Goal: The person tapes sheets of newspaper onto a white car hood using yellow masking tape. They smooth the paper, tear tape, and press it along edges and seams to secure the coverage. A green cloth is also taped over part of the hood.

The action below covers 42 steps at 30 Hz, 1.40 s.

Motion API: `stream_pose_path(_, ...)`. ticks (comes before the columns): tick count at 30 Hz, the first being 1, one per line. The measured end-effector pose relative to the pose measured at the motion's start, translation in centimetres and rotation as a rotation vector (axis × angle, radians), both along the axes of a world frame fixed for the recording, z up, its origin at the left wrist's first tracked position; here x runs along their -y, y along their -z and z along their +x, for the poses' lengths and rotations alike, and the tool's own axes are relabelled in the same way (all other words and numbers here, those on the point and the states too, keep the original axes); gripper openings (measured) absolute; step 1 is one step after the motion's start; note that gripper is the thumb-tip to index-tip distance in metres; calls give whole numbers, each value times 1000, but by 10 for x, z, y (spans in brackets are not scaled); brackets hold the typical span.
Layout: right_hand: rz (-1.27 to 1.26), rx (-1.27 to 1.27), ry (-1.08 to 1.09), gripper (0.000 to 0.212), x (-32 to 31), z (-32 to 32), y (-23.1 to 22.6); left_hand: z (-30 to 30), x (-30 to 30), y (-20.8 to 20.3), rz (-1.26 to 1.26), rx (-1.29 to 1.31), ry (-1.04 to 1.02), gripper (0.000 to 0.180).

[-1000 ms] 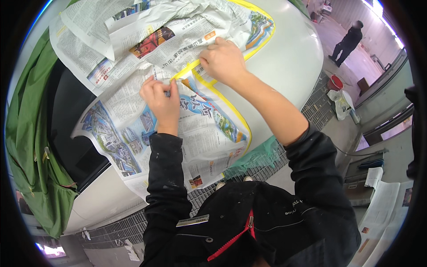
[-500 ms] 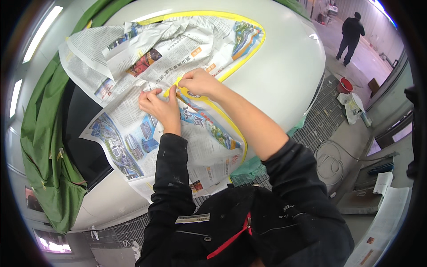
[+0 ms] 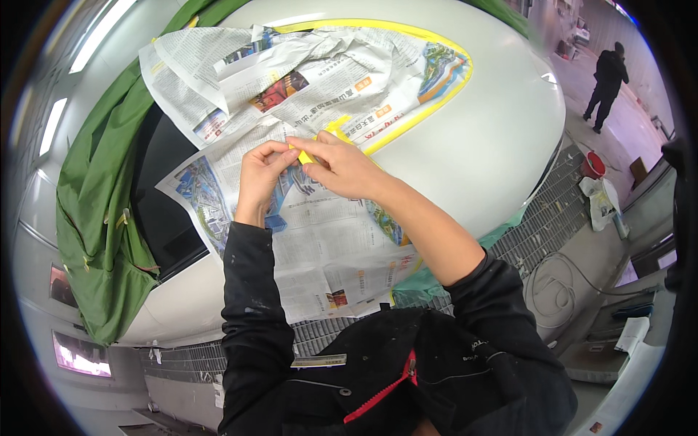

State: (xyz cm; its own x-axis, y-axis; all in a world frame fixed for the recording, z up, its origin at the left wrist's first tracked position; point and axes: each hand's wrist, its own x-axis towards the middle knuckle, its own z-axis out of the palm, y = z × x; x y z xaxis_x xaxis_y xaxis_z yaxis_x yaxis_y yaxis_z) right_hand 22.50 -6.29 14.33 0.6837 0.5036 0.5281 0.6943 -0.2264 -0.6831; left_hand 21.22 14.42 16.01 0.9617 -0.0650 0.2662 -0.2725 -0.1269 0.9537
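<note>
My left hand (image 3: 263, 173) is closed in a pinch, thumb and fingertips on a short strip of yellow masking tape (image 3: 305, 156). Right beside it, my right hand (image 3: 345, 168) grips the same strip from the other side, its fingertips close to the left thumb. Both are over a lower newspaper sheet (image 3: 309, 251) that covers part of a white car body. Beyond them lies a crumpled upper newspaper sheet (image 3: 327, 83), bordered by a curved yellow tape line (image 3: 363, 23). A bunched yellow tape piece (image 3: 337, 128) shows just past my right knuckles.
Bare white car panel (image 3: 509, 123) curves to the right. Green cloth (image 3: 98, 211) drapes over the car at left, beside dark glass (image 3: 166, 200). Floor grating, a red bucket (image 3: 593, 166) and a coiled hose (image 3: 550, 294) are at right. A person in dark clothes (image 3: 608, 83) stands far off.
The view has shifted, so the car appears farther right. My hands have come off the taped newspaper seam and now hold a short tape strip between them.
</note>
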Motion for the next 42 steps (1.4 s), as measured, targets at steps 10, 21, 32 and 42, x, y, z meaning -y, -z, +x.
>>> stream_pose_path(10,251,-647,-69,40,-19,-14,33,51,-15,-11,307,652,-510,12)
stream_pose_path(21,392,-696,242,32,-26,50,51,65,2,-4,322,837,-829,24)
stream_pose_path(32,462,116,239,22,-11,-18,49,59,0,16,801,903,-752,57)
stream_pose_path(42,373,-995,-598,23,60,-153,134,-12,62,49,764,692,-744,90)
